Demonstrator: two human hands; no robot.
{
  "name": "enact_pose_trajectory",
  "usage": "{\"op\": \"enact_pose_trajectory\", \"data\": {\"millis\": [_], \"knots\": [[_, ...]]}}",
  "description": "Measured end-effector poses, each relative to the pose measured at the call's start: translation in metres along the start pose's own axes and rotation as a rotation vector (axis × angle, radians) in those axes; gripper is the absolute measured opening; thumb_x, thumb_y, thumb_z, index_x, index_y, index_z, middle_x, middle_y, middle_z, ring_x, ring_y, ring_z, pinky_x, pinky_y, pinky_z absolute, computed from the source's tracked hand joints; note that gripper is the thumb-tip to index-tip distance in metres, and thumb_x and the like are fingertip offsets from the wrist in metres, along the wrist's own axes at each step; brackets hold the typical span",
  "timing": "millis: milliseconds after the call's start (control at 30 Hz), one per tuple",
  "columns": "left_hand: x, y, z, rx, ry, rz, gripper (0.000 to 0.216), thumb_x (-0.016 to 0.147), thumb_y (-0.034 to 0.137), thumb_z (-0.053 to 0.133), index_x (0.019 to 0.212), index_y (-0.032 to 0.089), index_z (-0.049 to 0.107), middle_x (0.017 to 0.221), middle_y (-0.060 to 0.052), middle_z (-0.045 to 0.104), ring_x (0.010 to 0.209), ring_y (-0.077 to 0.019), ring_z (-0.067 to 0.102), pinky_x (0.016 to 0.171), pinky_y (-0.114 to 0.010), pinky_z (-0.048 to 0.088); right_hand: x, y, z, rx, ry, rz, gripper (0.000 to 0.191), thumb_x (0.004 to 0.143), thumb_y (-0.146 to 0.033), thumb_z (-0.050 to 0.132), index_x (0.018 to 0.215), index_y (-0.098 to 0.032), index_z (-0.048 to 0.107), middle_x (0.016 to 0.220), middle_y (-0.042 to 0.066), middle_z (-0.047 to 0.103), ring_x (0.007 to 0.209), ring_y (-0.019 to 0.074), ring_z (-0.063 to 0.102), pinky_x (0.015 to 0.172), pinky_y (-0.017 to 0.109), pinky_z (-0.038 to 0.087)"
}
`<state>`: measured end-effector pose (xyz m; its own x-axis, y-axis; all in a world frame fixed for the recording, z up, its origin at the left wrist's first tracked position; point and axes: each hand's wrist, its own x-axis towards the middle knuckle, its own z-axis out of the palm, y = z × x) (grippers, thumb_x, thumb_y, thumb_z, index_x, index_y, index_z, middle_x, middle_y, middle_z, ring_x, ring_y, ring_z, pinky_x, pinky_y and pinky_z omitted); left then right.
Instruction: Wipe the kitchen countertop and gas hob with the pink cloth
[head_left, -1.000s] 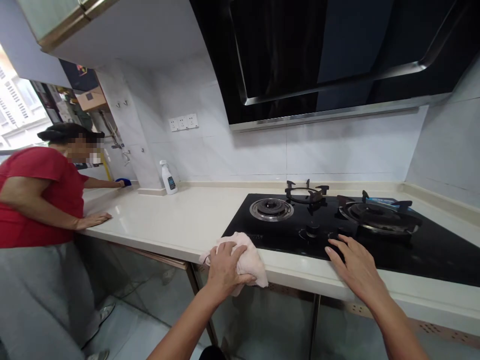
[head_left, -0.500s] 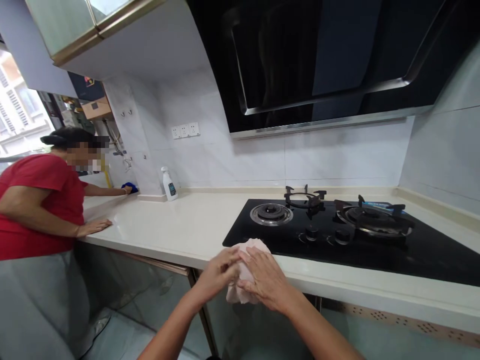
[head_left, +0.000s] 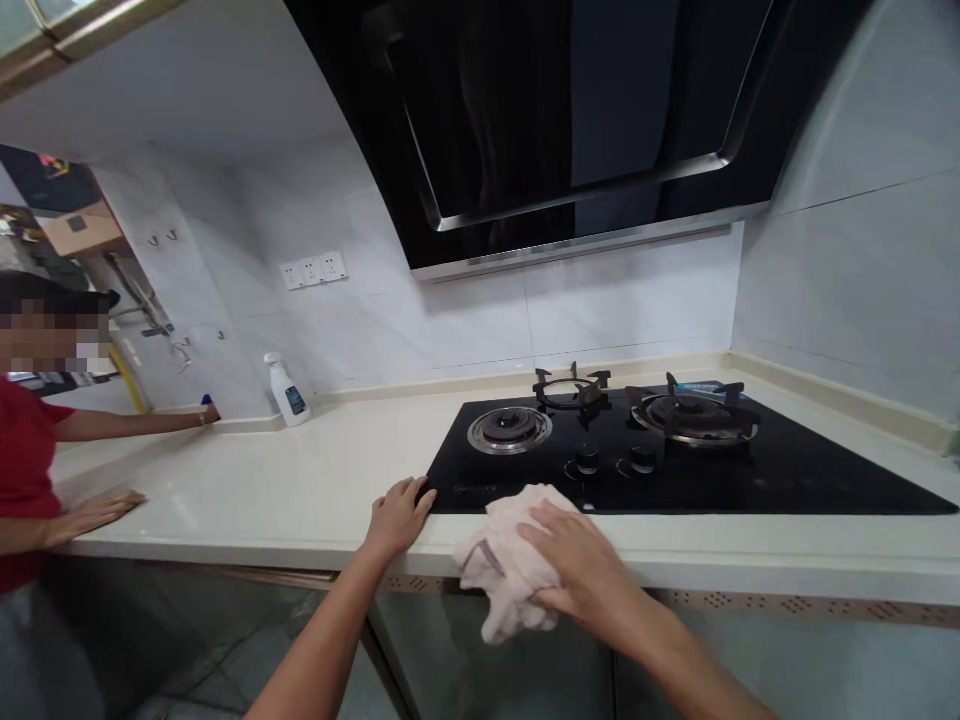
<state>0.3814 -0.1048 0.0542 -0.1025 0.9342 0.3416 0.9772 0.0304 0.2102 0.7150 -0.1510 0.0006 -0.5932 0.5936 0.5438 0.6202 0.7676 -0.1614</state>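
Observation:
A crumpled pale pink cloth [head_left: 514, 560] hangs from my right hand [head_left: 581, 560], whose fingers are closed on it just in front of the gas stove. Part of the cloth drapes below the counter edge. At the stove's front left corner, my left hand [head_left: 399, 517] rests on the countertop [head_left: 345, 450] with its fingers stretched out, holding nothing. The black glass gas stove [head_left: 510, 492] lies just beyond both hands. Its left burner [head_left: 510, 430] has no pan support on it, and two control knobs [head_left: 587, 460] stand near the front.
A loose pan support [head_left: 572, 390] stands at the stove's back. The right burner [head_left: 694, 418] carries its own. A white spray bottle [head_left: 286, 390] stands by the wall. At far left a co-worker in red [head_left: 26, 440] leans on the counter. The range hood [head_left: 525, 120] overhangs the stove.
My left hand has left the cloth and come down on the counter by the stove's corner. The cloth stays in my right hand. The view has swung to the right.

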Motion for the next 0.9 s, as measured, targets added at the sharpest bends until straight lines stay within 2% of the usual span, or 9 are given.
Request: {"op": "enact_pose_trajectory", "data": {"millis": [133, 267, 367, 467, 567, 667, 733, 800, 900], "knots": [[-0.005, -0.001, 0.002, 0.064, -0.060, 0.046, 0.045, 0.099, 0.037, 0.039, 0.138, 0.026, 0.059, 0.152, -0.012, 0.057, 0.144, -0.0288, 0.047, 0.114, -0.055, 0.038, -0.071, 0.069, -0.036, -0.088, 0.005, 0.200, 0.069, 0.083, -0.053, 0.073, 0.148, -0.034, 0.056, 0.159, 0.007, 0.049, 0.147, 0.0320, 0.043, 0.117, 0.049, 0.040], [-0.005, -0.001, 0.002, 0.094, -0.075, 0.062, 0.047, 0.100, 0.039, 0.035, 0.140, 0.026, 0.057, 0.154, -0.012, 0.054, 0.145, -0.0287, 0.046, 0.114, -0.054, 0.037, -0.146, 0.149, -0.073, -0.144, -0.002, 0.398, 0.080, 0.074, -0.069, 0.073, 0.144, -0.034, 0.060, 0.159, 0.007, 0.048, 0.148, 0.0362, 0.041, 0.115, 0.052, 0.038], [-0.006, 0.000, 0.003, 0.098, -0.063, 0.043, 0.053, 0.101, 0.046, 0.034, 0.146, 0.024, 0.051, 0.154, -0.014, 0.054, 0.145, -0.0292, 0.046, 0.115, -0.053, 0.037, -0.197, 0.201, -0.097, -0.164, 0.090, 0.455, 0.086, 0.065, -0.074, 0.074, 0.136, -0.027, 0.069, 0.154, 0.017, 0.053, 0.143, 0.0404, 0.046, 0.111, 0.053, 0.039], [-0.007, 0.001, 0.005, 0.094, -0.058, 0.034, 0.059, 0.101, 0.053, 0.034, 0.148, 0.021, 0.048, 0.155, -0.016, 0.051, 0.146, -0.0304, 0.044, 0.116, -0.054, 0.035, -0.228, 0.227, -0.111, -0.176, 0.201, 0.535, 0.086, 0.062, -0.077, 0.071, 0.128, -0.022, 0.074, 0.146, 0.025, 0.057, 0.137, 0.0427, 0.052, 0.103, 0.054, 0.041], [-0.007, 0.001, 0.008, 0.094, -0.055, 0.033, 0.061, 0.100, 0.055, 0.035, 0.148, 0.019, 0.048, 0.156, -0.018, 0.050, 0.147, -0.0319, 0.043, 0.116, -0.056, 0.035, -0.226, 0.214, -0.108, -0.231, 0.288, 0.581, 0.076, 0.070, -0.074, 0.063, 0.129, -0.027, 0.071, 0.147, 0.022, 0.057, 0.138, 0.0422, 0.051, 0.105, 0.057, 0.038], [-0.006, 0.001, 0.009, 0.102, -0.056, 0.028, 0.061, 0.100, 0.056, 0.035, 0.147, 0.020, 0.048, 0.156, -0.019, 0.050, 0.147, -0.0322, 0.042, 0.115, -0.056, 0.035, -0.192, 0.171, -0.092, -0.333, 0.303, 0.636, 0.075, 0.070, -0.074, 0.061, 0.134, -0.033, 0.066, 0.152, 0.017, 0.054, 0.139, 0.0435, 0.048, 0.111, 0.061, 0.034], [-0.006, 0.001, 0.009, 0.113, -0.065, 0.028, 0.061, 0.101, 0.056, 0.034, 0.148, 0.020, 0.048, 0.156, -0.018, 0.050, 0.148, -0.0319, 0.042, 0.115, -0.056, 0.035, -0.155, 0.133, -0.077, -0.350, 0.185, 0.609, 0.083, 0.068, -0.076, 0.064, 0.137, -0.029, 0.064, 0.152, 0.017, 0.053, 0.141, 0.0460, 0.045, 0.110, 0.064, 0.035], [-0.006, 0.001, 0.008, 0.128, -0.073, 0.030, 0.061, 0.101, 0.056, 0.034, 0.148, 0.020, 0.047, 0.156, -0.017, 0.050, 0.149, -0.0316, 0.041, 0.116, -0.055, 0.035, -0.110, 0.091, -0.058, -0.336, 0.049, 0.517, 0.091, 0.064, -0.074, 0.073, 0.140, -0.025, 0.061, 0.154, 0.018, 0.052, 0.143, 0.0475, 0.043, 0.109, 0.064, 0.037], [-0.005, 0.001, 0.007, 0.148, -0.078, 0.030, 0.061, 0.101, 0.055, 0.034, 0.150, 0.021, 0.047, 0.157, -0.016, 0.050, 0.149, -0.0308, 0.040, 0.115, -0.054, 0.036, -0.041, 0.030, -0.023, -0.302, -0.054, 0.421, 0.100, 0.058, -0.065, 0.088, 0.144, -0.022, 0.058, 0.156, 0.021, 0.048, 0.144, 0.0475, 0.041, 0.112, 0.062, 0.037]]}}
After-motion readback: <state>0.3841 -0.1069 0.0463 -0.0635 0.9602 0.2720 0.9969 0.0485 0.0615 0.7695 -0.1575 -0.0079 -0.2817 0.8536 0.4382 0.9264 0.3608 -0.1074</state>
